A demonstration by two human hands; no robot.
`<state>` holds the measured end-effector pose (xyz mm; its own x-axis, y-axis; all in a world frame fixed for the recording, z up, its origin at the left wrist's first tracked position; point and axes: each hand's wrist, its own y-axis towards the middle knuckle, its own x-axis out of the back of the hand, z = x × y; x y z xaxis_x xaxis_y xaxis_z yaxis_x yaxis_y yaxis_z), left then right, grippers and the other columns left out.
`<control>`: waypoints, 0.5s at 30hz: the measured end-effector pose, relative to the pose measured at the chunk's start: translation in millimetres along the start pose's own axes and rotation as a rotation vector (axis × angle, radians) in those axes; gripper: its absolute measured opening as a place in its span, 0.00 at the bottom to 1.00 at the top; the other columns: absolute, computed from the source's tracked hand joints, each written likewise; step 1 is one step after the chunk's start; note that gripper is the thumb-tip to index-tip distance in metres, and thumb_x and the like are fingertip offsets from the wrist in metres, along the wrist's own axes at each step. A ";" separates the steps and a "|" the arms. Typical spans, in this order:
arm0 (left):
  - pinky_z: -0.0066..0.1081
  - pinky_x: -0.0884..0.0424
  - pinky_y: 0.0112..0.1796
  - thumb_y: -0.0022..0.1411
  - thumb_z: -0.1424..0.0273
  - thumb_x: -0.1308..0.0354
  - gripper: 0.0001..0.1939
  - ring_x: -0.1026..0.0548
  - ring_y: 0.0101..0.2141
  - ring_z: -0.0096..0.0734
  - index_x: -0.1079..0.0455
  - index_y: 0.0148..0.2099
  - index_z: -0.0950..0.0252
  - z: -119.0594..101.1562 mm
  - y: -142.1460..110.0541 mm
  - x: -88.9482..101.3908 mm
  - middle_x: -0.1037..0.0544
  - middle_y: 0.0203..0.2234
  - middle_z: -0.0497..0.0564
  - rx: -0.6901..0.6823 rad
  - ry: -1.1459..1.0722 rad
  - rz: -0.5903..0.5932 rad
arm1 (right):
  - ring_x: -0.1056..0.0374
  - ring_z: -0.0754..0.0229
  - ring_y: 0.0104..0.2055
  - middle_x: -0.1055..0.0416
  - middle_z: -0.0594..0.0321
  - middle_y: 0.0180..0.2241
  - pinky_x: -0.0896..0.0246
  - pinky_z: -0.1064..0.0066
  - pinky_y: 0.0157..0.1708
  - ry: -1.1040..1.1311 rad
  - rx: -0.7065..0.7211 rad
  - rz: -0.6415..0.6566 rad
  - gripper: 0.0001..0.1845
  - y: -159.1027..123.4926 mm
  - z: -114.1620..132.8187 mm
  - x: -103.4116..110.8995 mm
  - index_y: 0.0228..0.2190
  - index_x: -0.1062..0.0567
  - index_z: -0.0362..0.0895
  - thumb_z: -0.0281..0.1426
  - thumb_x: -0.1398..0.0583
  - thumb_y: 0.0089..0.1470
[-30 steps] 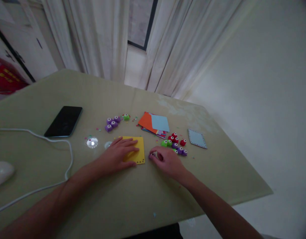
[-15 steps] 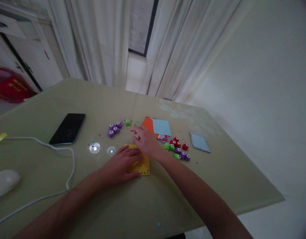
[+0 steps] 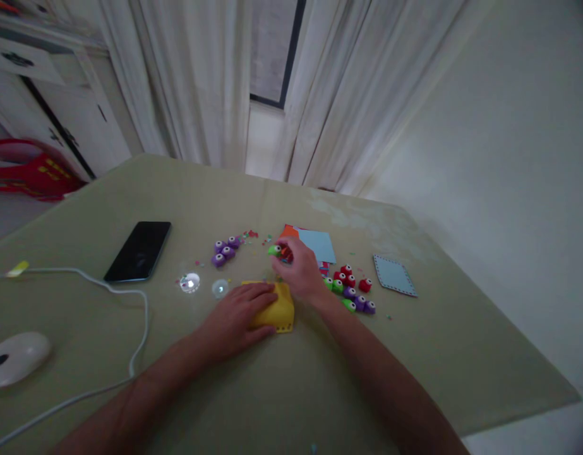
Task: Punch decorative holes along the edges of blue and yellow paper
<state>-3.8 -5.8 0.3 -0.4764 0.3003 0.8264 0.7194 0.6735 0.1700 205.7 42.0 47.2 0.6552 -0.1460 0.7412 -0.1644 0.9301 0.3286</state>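
My left hand (image 3: 246,315) lies flat over a yellow pouch-like piece (image 3: 282,309) with holes punched along its edge, covering its left side. Just beyond it, my right hand (image 3: 300,268) pinches a small green figure with one big eye (image 3: 275,251) above the table; something red shows by the fingers, too small to make out. Purple one-eyed figures (image 3: 225,251) sit in a cluster to the left. Red figures (image 3: 347,277), with green and more purple ones, stand right of my right wrist. Orange and light blue sheets (image 3: 317,245) lie behind my right hand.
A black phone (image 3: 138,251) lies at the left, near a white cable (image 3: 145,322) and a white mouse (image 3: 19,359). Two small clear discs (image 3: 190,282) and scattered bits of confetti lie left of centre. A light blue stitched square (image 3: 394,275) is at the right.
My right hand has closed on the green figure from beside the purple cluster and brought it right, toward me. My left hand stays on the yellow piece. The view has shifted slightly.
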 end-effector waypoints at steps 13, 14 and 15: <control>0.51 0.29 0.64 0.77 0.51 0.45 0.26 0.24 0.62 0.51 0.30 0.69 0.57 -2.5 -0.4 3.8 0.22 0.64 0.58 0.160 -0.103 -0.092 | 0.25 0.57 0.35 0.23 0.58 0.41 0.25 0.65 0.38 0.194 -0.077 -0.066 0.12 -97.2 -13.5 36.3 0.46 0.23 0.47 0.28 0.34 0.60; 0.51 0.29 0.63 0.77 0.51 0.46 0.26 0.24 0.62 0.51 0.29 0.69 0.56 -2.8 -0.7 4.5 0.22 0.64 0.57 0.170 -0.113 -0.094 | 0.25 0.58 0.35 0.23 0.58 0.40 0.25 0.65 0.37 0.204 -0.081 -0.057 0.12 -98.1 -12.4 35.2 0.46 0.23 0.47 0.28 0.34 0.60; 0.50 0.28 0.63 0.77 0.50 0.46 0.26 0.23 0.61 0.51 0.29 0.68 0.56 -2.9 -0.9 5.0 0.22 0.64 0.57 0.178 -0.122 -0.095 | 0.25 0.58 0.34 0.23 0.59 0.39 0.25 0.66 0.37 0.220 -0.088 -0.052 0.12 -99.3 -11.3 33.8 0.46 0.24 0.47 0.28 0.34 0.60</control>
<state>-5.4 -6.9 5.9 -0.6026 0.3021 0.7386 0.5732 0.8078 0.1372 252.5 -51.4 33.1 0.8076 -0.1261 0.5760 -0.0679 0.9505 0.3034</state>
